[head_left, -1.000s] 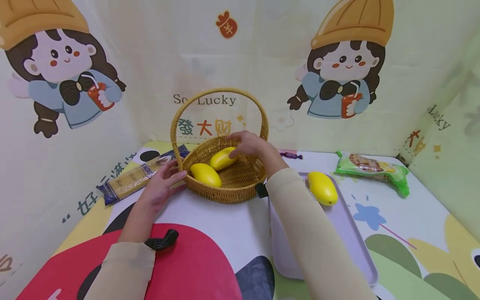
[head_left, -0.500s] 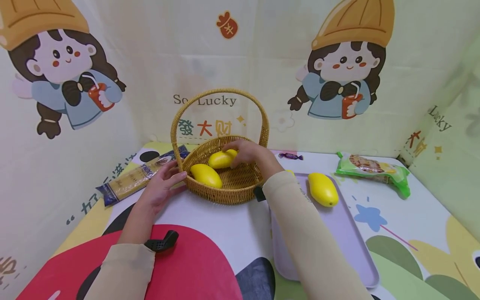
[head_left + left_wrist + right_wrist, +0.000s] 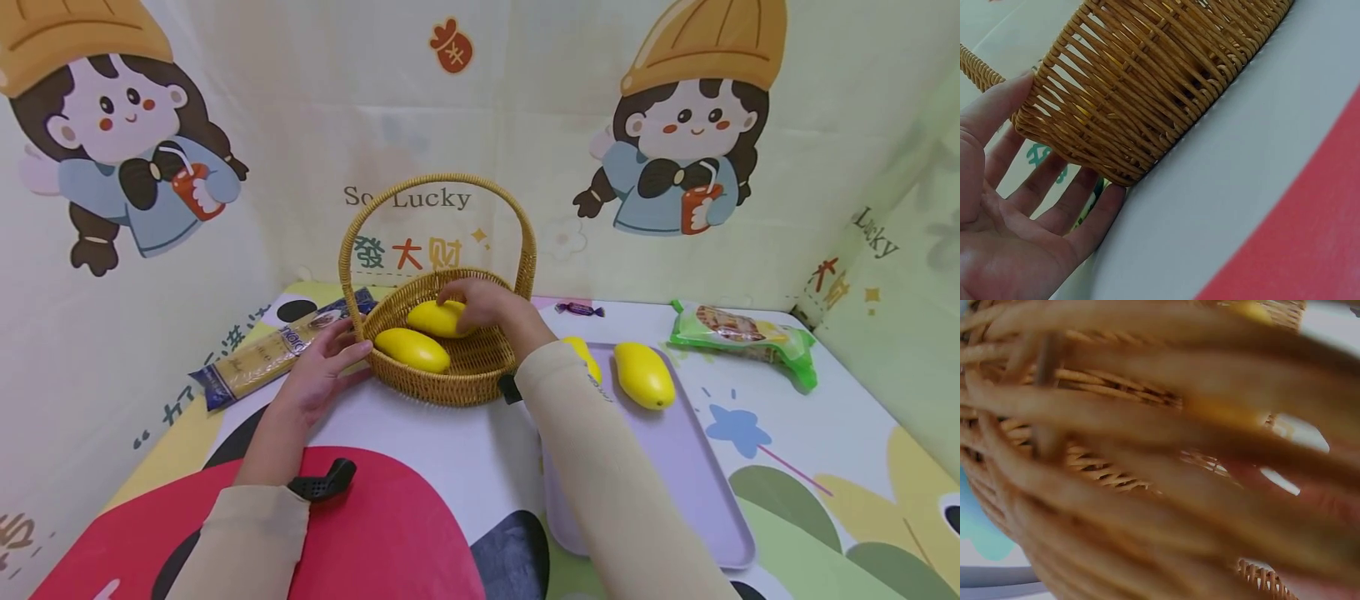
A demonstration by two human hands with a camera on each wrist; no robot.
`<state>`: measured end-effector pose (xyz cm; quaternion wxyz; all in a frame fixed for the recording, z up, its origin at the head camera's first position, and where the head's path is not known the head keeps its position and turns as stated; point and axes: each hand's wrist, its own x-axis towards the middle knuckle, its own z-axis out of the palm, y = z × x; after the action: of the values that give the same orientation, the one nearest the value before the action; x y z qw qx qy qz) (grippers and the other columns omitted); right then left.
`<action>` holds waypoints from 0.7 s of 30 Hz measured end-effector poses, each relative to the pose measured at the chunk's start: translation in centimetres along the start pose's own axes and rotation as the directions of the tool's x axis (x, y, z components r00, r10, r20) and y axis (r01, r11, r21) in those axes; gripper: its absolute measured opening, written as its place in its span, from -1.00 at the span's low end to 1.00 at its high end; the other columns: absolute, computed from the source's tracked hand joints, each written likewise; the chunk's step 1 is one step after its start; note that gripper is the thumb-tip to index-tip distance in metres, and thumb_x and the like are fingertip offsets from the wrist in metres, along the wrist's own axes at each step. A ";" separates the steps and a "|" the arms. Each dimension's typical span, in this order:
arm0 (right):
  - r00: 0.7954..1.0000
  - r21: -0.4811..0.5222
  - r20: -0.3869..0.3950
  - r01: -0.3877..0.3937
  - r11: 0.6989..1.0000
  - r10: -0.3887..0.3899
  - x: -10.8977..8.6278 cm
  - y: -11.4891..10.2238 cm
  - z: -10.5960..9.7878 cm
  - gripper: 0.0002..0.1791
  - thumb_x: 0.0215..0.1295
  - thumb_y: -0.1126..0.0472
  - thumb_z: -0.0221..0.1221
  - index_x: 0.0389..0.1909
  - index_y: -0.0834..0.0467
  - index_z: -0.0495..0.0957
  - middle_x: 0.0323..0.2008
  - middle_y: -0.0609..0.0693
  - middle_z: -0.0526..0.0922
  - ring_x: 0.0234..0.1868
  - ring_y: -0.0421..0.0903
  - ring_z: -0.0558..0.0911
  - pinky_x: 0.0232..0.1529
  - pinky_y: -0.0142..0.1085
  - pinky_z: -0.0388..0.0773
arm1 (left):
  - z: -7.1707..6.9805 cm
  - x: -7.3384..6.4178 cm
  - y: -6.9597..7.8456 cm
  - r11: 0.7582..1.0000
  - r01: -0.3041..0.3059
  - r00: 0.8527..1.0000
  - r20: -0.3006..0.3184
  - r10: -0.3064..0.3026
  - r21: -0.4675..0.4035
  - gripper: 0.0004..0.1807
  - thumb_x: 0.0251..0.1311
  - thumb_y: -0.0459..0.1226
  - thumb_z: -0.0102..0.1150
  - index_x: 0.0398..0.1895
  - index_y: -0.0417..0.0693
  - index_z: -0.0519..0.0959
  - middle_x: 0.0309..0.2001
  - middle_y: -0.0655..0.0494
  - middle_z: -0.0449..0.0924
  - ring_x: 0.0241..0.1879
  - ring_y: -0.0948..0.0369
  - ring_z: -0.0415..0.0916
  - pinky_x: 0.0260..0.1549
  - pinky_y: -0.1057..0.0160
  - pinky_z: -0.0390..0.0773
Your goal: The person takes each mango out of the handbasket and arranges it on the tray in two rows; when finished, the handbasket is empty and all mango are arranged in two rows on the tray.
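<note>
A wicker basket [image 3: 435, 390] with a tall hoop handle stands at the back centre. Two yellow mangoes lie inside. My right hand [image 3: 491, 307] reaches over the right rim and grips the rear mango [image 3: 433, 318] at its right end, with fingers curled over it. The front mango [image 3: 412, 350] rests against the left side. At the basket's left end my left hand [image 3: 324, 367] holds the wall; in the left wrist view its thumb [image 3: 1007, 97] is at the rim and its fingertips are against the underside. Blurred wicker covers most of the right wrist view.
A lilac tray [image 3: 637, 483] lies to the right, bearing a mango [image 3: 643, 375] and another mango [image 3: 585, 357] partly behind my right sleeve. A long pasta packet [image 3: 258, 360] lies left of the basket. A purple wrapped candy [image 3: 579, 309] and a green food packet [image 3: 742, 333] are at the back right.
My right hand has moved a little left and lower in the basket, and the rear mango has shifted left with it. My left hand stays at the basket's left end.
</note>
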<state>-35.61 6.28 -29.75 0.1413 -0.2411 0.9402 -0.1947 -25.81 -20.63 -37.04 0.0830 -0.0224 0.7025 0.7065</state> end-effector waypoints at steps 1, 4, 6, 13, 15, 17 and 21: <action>1.000 -0.001 0.001 -0.004 1.000 0.004 0.0 0.0 0.0 -0.40 0.28 0.29 0.34 0.33 -0.10 0.52 0.46 0.05 0.40 0.27 0.04 0.40 0.41 -0.07 0.40 | 0.0 0.0 0.0 1.000 0.001 1.000 -0.001 -0.001 -0.001 -0.14 0.47 -0.10 0.21 0.69 0.25 -0.02 0.63 -0.06 0.02 0.56 -0.06 0.13 0.45 -0.09 0.37; 1.000 0.015 0.009 -0.018 1.000 0.018 0.0 0.0 0.1 -0.36 0.29 0.31 0.34 0.38 -0.11 0.49 0.50 0.06 0.35 0.33 0.06 0.38 0.46 -0.05 0.37 | -0.1 0.1 -0.1 1.000 -0.001 1.000 -0.003 0.001 -0.003 -0.14 0.47 -0.10 0.21 0.69 0.25 -0.02 0.63 -0.06 0.03 0.56 -0.06 0.13 0.45 -0.09 0.37; 1.000 0.018 0.016 -0.026 0.999 0.026 -0.1 -0.1 0.1 -0.35 0.30 0.30 0.35 0.40 -0.12 0.47 0.53 0.06 0.31 0.39 0.07 0.36 0.51 -0.03 0.33 | -0.1 0.2 -0.2 1.000 -0.004 1.000 -0.003 0.004 -0.002 -0.15 0.47 -0.11 0.21 0.69 0.25 -0.02 0.62 -0.06 0.03 0.56 -0.06 0.13 0.45 -0.09 0.37; 0.998 0.030 0.040 -0.056 0.998 0.054 -0.4 -0.1 0.3 -0.26 0.33 0.26 0.35 0.49 -0.19 0.39 0.60 0.07 0.20 0.52 0.10 0.27 0.57 0.04 0.25 | 0.0 0.2 -0.3 1.000 -0.007 1.000 -0.003 0.007 0.003 -0.15 0.48 -0.12 0.19 0.69 0.23 -0.02 0.62 -0.07 0.04 0.56 -0.07 0.14 0.45 -0.10 0.38; 0.997 0.035 0.043 -0.062 0.997 0.060 -0.5 0.0 0.4 -0.23 0.32 0.26 0.36 0.51 -0.21 0.36 0.60 0.08 0.19 0.49 0.09 0.28 0.56 0.04 0.27 | 0.0 0.2 -0.3 1.000 -0.006 1.000 -0.002 0.006 0.005 -0.16 0.49 -0.12 0.18 0.69 0.23 -0.03 0.62 -0.08 0.04 0.56 -0.07 0.14 0.45 -0.10 0.37; 0.997 0.038 0.036 -0.062 0.997 0.061 -0.6 0.0 0.5 -0.21 0.31 0.26 0.36 0.51 -0.23 0.35 0.60 0.08 0.20 0.45 0.09 0.32 0.53 0.02 0.32 | 0.0 0.3 -0.3 1.000 -0.006 1.000 -0.002 0.006 0.009 -0.17 0.49 -0.12 0.18 0.69 0.24 -0.02 0.62 -0.07 0.04 0.55 -0.06 0.14 0.45 -0.10 0.37; 0.998 0.053 0.004 -0.060 0.997 0.060 -0.7 0.0 0.6 -0.19 0.28 0.27 0.37 0.52 -0.23 0.35 0.58 0.08 0.24 0.38 0.07 0.35 0.50 0.01 0.36 | 0.0 0.3 -0.3 1.000 -0.008 1.000 0.003 0.008 0.006 -0.15 0.48 -0.09 0.19 0.69 0.24 -0.03 0.62 -0.07 0.05 0.54 -0.06 0.16 0.45 -0.10 0.38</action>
<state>-34.81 6.51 -30.16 0.1547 -0.2093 0.9413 -0.2148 -26.06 -20.61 -37.39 0.0817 -0.0183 0.7045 0.7048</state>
